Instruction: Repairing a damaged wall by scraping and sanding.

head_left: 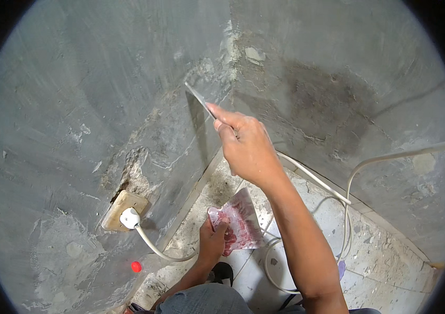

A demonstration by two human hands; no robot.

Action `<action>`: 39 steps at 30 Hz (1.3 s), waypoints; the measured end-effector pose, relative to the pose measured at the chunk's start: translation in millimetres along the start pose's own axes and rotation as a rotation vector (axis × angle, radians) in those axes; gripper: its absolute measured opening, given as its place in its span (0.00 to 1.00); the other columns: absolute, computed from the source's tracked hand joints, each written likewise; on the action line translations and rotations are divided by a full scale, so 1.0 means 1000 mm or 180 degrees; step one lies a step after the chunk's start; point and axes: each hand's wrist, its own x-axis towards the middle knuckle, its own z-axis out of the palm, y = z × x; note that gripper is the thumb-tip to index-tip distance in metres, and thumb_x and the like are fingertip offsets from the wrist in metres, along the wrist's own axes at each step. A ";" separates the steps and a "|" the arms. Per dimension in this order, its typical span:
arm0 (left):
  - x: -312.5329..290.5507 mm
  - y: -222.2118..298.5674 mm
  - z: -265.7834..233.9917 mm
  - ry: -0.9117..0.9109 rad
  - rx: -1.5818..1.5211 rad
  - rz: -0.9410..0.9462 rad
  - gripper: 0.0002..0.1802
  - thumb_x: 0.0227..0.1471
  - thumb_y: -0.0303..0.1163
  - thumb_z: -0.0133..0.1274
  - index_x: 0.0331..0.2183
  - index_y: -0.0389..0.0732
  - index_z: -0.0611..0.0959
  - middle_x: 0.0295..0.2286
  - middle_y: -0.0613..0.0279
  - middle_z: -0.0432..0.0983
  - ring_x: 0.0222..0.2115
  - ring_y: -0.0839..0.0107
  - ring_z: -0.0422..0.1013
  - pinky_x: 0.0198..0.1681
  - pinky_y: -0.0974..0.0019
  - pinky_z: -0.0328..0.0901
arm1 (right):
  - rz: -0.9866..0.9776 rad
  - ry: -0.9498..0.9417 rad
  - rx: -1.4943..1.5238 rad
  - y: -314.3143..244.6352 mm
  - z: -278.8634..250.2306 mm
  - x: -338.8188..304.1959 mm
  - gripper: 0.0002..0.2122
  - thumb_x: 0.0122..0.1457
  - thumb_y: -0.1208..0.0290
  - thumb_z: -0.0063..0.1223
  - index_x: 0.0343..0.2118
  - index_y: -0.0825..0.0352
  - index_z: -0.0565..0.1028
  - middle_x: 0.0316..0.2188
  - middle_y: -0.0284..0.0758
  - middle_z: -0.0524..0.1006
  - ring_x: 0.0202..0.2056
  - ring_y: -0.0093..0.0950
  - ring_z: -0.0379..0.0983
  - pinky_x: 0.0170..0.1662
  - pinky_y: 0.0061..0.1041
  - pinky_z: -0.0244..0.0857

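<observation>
My right hand point(246, 144) is closed around a thin flat scraper point(197, 95), seen nearly edge-on. The scraper's far end meets or nearly meets the grey wall point(128, 78) just left of the corner, beside a rough, pale patch point(204, 70). Lower down, above the floor, my left hand point(212, 240) grips a second, wider scraper point(246, 220). That one is red and smeared with whitish paste, its broad edge turned to the right. My left fingers lie partly behind it.
At the lower left, a worn wall socket point(111, 219) holds a white plug point(130, 217), below broken plaster point(136, 172). Its pale cable point(154, 250) runs toward the floor. More cable point(349, 209) loops across dusty tiles point(374, 251) at right. A red cap-like disc point(136, 267) is at lower left.
</observation>
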 end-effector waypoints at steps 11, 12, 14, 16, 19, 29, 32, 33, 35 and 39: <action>0.000 0.000 0.001 -0.0010 -0.0029 -0.0158 0.07 0.56 0.33 0.49 0.32 0.39 0.74 0.23 0.65 0.70 0.20 0.76 0.69 0.23 0.70 0.69 | 0.0770 -0.0245 0.0720 -0.011 -0.003 -0.011 0.18 0.62 0.70 0.39 0.54 0.65 0.68 0.13 0.29 0.65 0.10 0.20 0.63 0.16 0.23 0.65; 0.001 -0.001 0.002 0.0005 -0.0022 -0.0114 0.07 0.56 0.33 0.49 0.32 0.39 0.74 0.23 0.65 0.70 0.20 0.76 0.69 0.23 0.70 0.69 | 0.1124 -0.0331 0.1429 -0.006 -0.010 -0.016 0.18 0.62 0.70 0.39 0.54 0.65 0.68 0.14 0.29 0.65 0.10 0.19 0.62 0.15 0.23 0.66; 0.000 -0.003 0.002 0.0000 0.0017 -0.0237 0.08 0.56 0.33 0.50 0.32 0.39 0.75 0.23 0.66 0.70 0.20 0.76 0.69 0.23 0.70 0.69 | 0.1383 -0.0244 0.1455 0.006 -0.019 0.003 0.18 0.63 0.70 0.39 0.56 0.65 0.66 0.18 0.29 0.65 0.11 0.18 0.61 0.16 0.23 0.66; 0.000 -0.004 0.003 0.0039 -0.0034 -0.0082 0.08 0.56 0.33 0.49 0.32 0.38 0.74 0.22 0.66 0.70 0.20 0.78 0.68 0.22 0.72 0.68 | 0.1392 0.0264 0.1580 0.018 -0.022 0.023 0.19 0.63 0.71 0.39 0.57 0.65 0.64 0.19 0.28 0.64 0.13 0.18 0.60 0.15 0.22 0.65; 0.000 -0.004 0.002 0.0060 -0.0072 -0.0039 0.07 0.56 0.32 0.49 0.32 0.38 0.75 0.22 0.67 0.70 0.19 0.80 0.67 0.22 0.73 0.68 | 0.1560 0.0192 0.1253 0.035 -0.020 0.042 0.20 0.62 0.71 0.40 0.58 0.65 0.63 0.19 0.27 0.63 0.14 0.18 0.60 0.15 0.22 0.64; 0.003 -0.005 -0.003 0.0040 -0.0245 -0.0052 0.07 0.55 0.31 0.50 0.35 0.38 0.76 0.26 0.67 0.72 0.24 0.79 0.67 0.26 0.73 0.65 | 0.1632 0.0190 0.1750 0.051 -0.021 0.032 0.21 0.62 0.70 0.42 0.58 0.68 0.62 0.25 0.31 0.67 0.14 0.18 0.60 0.15 0.21 0.60; 0.006 -0.005 -0.004 0.0046 -0.0166 -0.0198 0.08 0.56 0.31 0.50 0.35 0.37 0.76 0.27 0.67 0.71 0.24 0.78 0.67 0.26 0.73 0.65 | 0.1620 0.0173 0.1649 0.059 -0.029 0.041 0.22 0.61 0.70 0.43 0.58 0.69 0.61 0.25 0.31 0.67 0.14 0.18 0.59 0.15 0.20 0.58; 0.007 -0.005 -0.004 0.0028 -0.0161 -0.0078 0.08 0.56 0.31 0.50 0.35 0.37 0.76 0.27 0.67 0.71 0.24 0.78 0.67 0.26 0.73 0.65 | 0.1575 0.0044 0.1556 0.062 -0.030 0.044 0.22 0.61 0.70 0.43 0.58 0.68 0.62 0.25 0.31 0.67 0.14 0.18 0.59 0.15 0.20 0.57; 0.008 -0.006 -0.005 0.0080 -0.0130 -0.0263 0.08 0.57 0.30 0.49 0.36 0.37 0.76 0.27 0.68 0.72 0.24 0.81 0.67 0.27 0.75 0.65 | 0.1585 0.0022 0.1368 0.068 -0.032 0.050 0.21 0.61 0.70 0.42 0.58 0.68 0.62 0.24 0.30 0.67 0.14 0.17 0.59 0.15 0.20 0.57; 0.011 -0.008 -0.009 0.0131 -0.0024 -0.0057 0.09 0.57 0.30 0.49 0.37 0.36 0.77 0.28 0.68 0.73 0.26 0.81 0.67 0.30 0.75 0.65 | 0.1557 -0.0005 0.1154 0.075 -0.029 0.057 0.21 0.61 0.69 0.42 0.57 0.67 0.63 0.23 0.29 0.66 0.14 0.16 0.57 0.15 0.20 0.55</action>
